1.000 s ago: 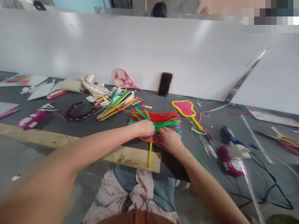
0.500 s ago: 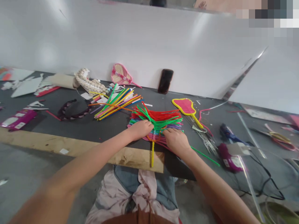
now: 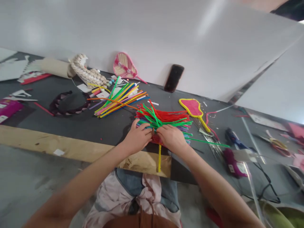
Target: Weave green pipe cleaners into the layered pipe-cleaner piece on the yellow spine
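Observation:
A bundle of pipe cleaners (image 3: 169,117) in red, green, blue, purple and pink lies crosswise on the dark table, tied round a yellow stem (image 3: 159,158) that points toward me. My left hand (image 3: 139,135) is at the bundle's left side, with its fingers curled onto the strands near the middle. Close beside it, my right hand (image 3: 173,138) is closed over the centre, pinching strands by the stem. The fingertips nearly meet, and the exact strands between them are hidden. One long green pipe cleaner (image 3: 209,142) sticks out to the right.
Loose pipe cleaners (image 3: 121,100) lie behind to the left, near a braided headband (image 3: 68,104). A pink-and-yellow fan (image 3: 193,107) is at the right. A phone (image 3: 174,77) leans on the white divider (image 3: 142,31). Farther right are a glue gun (image 3: 234,137), purple yarn (image 3: 234,161) and scissors (image 3: 275,142).
My left hand has shifted from the top of the bundle's centre down to its left side. My right hand has moved inward over the centre. The camera view has tilted slightly.

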### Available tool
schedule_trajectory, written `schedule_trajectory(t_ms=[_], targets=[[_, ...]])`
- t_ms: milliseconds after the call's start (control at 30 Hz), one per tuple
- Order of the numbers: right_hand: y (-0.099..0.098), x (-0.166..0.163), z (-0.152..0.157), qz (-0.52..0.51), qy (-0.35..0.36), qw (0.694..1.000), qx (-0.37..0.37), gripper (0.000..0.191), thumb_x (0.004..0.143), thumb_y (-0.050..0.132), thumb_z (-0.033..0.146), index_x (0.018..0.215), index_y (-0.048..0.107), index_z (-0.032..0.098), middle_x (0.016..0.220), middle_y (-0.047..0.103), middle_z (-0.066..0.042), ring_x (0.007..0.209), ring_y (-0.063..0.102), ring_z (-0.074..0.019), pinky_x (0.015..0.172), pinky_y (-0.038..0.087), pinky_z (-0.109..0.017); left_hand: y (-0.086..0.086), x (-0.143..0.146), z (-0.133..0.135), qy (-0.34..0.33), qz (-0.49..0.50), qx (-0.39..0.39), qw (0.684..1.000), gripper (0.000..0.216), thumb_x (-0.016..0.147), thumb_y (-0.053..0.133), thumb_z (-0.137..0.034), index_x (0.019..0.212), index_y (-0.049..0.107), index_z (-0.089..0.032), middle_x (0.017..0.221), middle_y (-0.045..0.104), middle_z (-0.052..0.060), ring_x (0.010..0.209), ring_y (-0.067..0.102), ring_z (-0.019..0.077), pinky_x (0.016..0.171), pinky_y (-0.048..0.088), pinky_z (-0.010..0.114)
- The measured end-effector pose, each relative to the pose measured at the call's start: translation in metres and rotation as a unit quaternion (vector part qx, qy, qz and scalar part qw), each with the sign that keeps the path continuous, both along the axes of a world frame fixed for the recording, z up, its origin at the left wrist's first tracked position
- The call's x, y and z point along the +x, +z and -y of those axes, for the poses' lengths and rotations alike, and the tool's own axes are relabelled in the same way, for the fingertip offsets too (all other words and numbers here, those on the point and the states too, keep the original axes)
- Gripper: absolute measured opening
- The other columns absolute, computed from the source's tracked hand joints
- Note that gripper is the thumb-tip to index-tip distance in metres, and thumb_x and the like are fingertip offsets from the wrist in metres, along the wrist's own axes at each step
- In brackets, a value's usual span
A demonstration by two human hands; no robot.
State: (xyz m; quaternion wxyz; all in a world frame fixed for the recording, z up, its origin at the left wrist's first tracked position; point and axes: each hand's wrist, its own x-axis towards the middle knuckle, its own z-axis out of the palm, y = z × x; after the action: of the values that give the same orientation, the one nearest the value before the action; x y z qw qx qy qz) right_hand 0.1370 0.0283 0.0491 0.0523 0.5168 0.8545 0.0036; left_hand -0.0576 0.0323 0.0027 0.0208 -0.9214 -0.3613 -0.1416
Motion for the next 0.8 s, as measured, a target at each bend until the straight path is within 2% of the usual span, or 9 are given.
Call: schedule_trajectory(t_ms=[167,500,700,800], targets=[[-0.012,-0.018,-0.013,0.069,-0.02,0.997,-0.027,0.025,0.097,0.042,0.022,0.103,0.066,0.019,0.1,0.069,-0.009,0.093,0.065,-0.02,0.072,0.044,-0.027,-0.01,0.001,0.004,0.006,0.029,0.006,1.0,0.021,0.098,0.045,-0.023,0.101,0.066,-0.021,0.112,0.071,0.005,0.124,0.049,0.0259,0.108,0.021,0.062],[0.003,-0.038,-0.019,0.16,-0.035,0.984,-0.069,0.027,0.095,0.039,0.013,0.102,0.065,0.016,0.098,0.071,-0.013,0.094,0.069,-0.0236,0.066,0.049,-0.028,-0.02,0.007,0.008,0.015,0.034,0.068,0.997,0.015,0.094,0.054,-0.022,0.096,0.069,-0.018,0.104,0.071,0.005,0.12,0.052,0.0233,0.113,0.019,0.058],[0.0,-0.036,-0.019,0.181,-0.018,0.982,-0.056,0.025,0.096,0.04,0.017,0.101,0.064,0.016,0.096,0.071,-0.011,0.09,0.069,-0.0229,0.06,0.044,-0.026,-0.021,0.01,0.011,0.013,0.025,0.056,0.998,0.02,0.093,0.052,-0.017,0.088,0.071,-0.018,0.103,0.072,0.006,0.106,0.056,0.0224,0.11,0.025,0.057],[-0.011,-0.029,-0.017,0.117,-0.053,0.992,-0.011,0.022,0.096,0.043,0.025,0.095,0.064,0.019,0.093,0.071,-0.007,0.082,0.068,-0.0199,0.056,0.039,-0.025,-0.019,0.011,0.012,0.01,0.02,0.038,0.999,0.019,0.092,0.053,-0.017,0.09,0.072,-0.017,0.094,0.072,0.006,0.101,0.057,0.0228,0.106,0.029,0.058]])
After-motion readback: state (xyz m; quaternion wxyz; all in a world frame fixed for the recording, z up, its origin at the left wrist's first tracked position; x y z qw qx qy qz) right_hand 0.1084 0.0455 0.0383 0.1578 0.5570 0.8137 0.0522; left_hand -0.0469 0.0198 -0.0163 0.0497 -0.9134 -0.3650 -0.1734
